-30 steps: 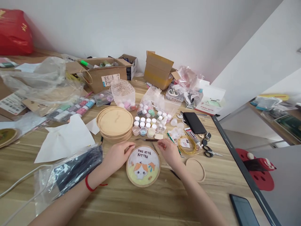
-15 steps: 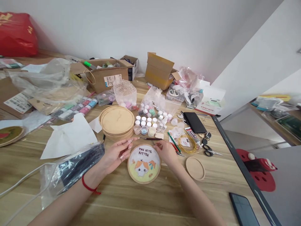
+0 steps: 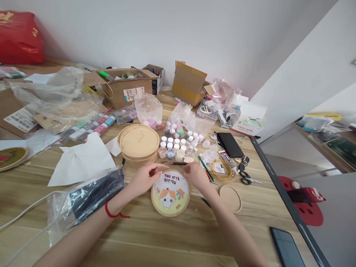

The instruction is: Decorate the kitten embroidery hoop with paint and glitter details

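Observation:
A round wooden-rimmed plaque (image 3: pixel 178 210) lies flat on the table before me, with "THE KITS KITTEN" lettered above an orange-and-white cat's face on pale yellow. My left hand (image 3: pixel 147 178) is at its upper left edge, fingers bent and thumb apart from the forefinger, with nothing seen between them. At the upper right edge, my right hand (image 3: pixel 195 175) has its fingers pressed together; whatever they pinch is hidden. Below that wrist shows the end of a thin dark tool (image 3: pixel 206 202); whether it is held or lying there I cannot tell.
Stacked wooden discs (image 3: pixel 138 142), several white-lidded jars (image 3: pixel 176 142) and a dark pen-like tool (image 3: pixel 178 163) lie behind the plaque. To the right are gold wire (image 3: pixel 221 170), scissors (image 3: pixel 249 180), a shallow wooden dish (image 3: pixel 230 198) and a phone (image 3: pixel 287 247). A plastic-wrapped dark packet (image 3: pixel 97 194) lies left.
My left hand has turned and its fingers have curled in toward the plaque's upper edge. The thin tool at my right fingertips no longer shows there; a dark tool end now appears beside my right forearm.

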`<move>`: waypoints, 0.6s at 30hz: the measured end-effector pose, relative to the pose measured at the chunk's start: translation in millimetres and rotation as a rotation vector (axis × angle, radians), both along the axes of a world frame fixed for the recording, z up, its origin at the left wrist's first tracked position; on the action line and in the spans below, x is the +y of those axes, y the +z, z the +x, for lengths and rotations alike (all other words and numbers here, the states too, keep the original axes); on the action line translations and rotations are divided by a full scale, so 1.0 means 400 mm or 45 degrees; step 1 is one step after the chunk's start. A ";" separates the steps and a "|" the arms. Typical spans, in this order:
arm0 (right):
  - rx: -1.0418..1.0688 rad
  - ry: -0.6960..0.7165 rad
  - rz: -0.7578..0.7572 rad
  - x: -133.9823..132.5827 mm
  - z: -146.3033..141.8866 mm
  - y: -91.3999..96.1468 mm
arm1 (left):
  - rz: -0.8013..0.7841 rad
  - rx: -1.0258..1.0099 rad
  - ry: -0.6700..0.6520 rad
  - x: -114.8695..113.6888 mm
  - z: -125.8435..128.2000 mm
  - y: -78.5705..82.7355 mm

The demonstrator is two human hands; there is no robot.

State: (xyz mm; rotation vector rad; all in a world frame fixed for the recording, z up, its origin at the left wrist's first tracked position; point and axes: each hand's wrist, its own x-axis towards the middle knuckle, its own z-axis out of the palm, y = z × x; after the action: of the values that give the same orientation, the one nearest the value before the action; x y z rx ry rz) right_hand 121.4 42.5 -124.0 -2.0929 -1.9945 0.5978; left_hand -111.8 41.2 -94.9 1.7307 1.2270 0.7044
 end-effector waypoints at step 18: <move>0.192 0.048 0.094 -0.001 0.007 0.024 | -0.540 -0.633 0.356 -0.016 -0.043 0.003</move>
State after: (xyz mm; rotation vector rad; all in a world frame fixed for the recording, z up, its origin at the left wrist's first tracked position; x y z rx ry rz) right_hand 124.2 42.3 -114.6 -1.9119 -1.9455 0.6578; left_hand -128.8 34.9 -93.7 0.9712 1.1653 0.8964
